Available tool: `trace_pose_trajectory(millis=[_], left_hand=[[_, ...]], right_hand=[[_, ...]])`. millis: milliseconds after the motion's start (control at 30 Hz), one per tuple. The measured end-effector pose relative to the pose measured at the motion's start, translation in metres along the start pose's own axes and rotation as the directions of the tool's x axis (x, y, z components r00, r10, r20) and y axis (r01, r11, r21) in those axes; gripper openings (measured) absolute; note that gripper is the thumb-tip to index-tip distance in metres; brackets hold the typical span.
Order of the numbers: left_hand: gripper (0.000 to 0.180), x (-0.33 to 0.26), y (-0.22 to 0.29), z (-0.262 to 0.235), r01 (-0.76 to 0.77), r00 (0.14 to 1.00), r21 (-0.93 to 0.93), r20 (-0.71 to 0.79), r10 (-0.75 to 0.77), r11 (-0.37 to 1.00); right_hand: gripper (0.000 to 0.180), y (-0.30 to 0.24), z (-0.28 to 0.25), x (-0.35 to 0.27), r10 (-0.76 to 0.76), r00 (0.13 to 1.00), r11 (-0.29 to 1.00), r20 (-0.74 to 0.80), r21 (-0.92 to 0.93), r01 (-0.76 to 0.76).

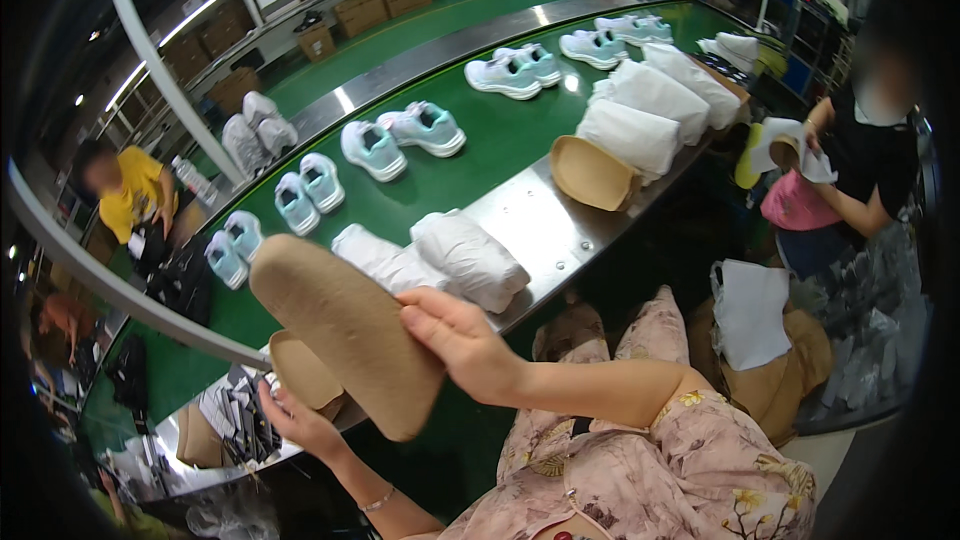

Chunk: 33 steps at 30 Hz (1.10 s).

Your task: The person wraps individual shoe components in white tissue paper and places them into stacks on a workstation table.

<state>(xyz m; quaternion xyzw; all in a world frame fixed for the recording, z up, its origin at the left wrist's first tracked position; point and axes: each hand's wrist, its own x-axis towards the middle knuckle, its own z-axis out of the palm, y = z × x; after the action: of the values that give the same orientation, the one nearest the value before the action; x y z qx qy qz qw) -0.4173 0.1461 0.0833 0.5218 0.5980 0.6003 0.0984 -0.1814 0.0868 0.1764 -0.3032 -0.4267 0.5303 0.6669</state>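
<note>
A large brown moulded-pulp shoe insert (345,335) is tilted in front of me, pinched along its right edge by my right hand (465,345). My left hand (305,427) is lower and to the left, its visible fingers apart. Its fingertips are beside a second brown insert (303,372) at the bench edge; whether they touch it is unclear. The raised insert partly covers that second one. Just beyond my right hand, white paper-wrapped bundles (468,258) lie on the metal edge.
Pairs of white and pale-blue sneakers (375,148) line the green conveyor belt (500,155). Farther right are more brown inserts (592,175) and white wrapped bundles (628,135). A co-worker (850,160) handles paper at right; another person (135,190) works across the belt. A grey post (165,65) rises at left.
</note>
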Motion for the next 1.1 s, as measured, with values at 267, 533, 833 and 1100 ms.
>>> trace_pose_trajectory(millis=[267, 533, 833, 1100], left_hand=[[0.039, -0.115, 0.157, 0.061, 0.755, 0.572, -0.608, 0.794, 0.206, 0.245], [0.019, -0.220, 0.233, 0.138, 0.947, -0.098, 0.040, 0.981, 0.165, 0.318], [0.023, -0.274, 0.209, 0.169, 0.884, -0.293, 0.270, 0.956, 0.002, 0.382], [0.025, -0.299, 0.206, 0.189, 0.833, -0.329, 0.363, 0.932, -0.153, 0.418]], right_hand=[[0.022, -0.050, -0.122, -0.084, 0.073, 0.967, 0.997, -0.245, -0.002, -0.076], [0.023, -0.041, -0.230, -0.204, -0.016, 0.755, 0.999, -0.655, 0.025, 0.042], [0.049, 0.031, -0.460, -0.392, -0.429, 0.170, 0.562, -0.887, -0.409, -0.719], [0.063, 0.046, -0.576, -0.395, -0.368, -0.019, 0.323, -0.930, -0.109, -0.940]])
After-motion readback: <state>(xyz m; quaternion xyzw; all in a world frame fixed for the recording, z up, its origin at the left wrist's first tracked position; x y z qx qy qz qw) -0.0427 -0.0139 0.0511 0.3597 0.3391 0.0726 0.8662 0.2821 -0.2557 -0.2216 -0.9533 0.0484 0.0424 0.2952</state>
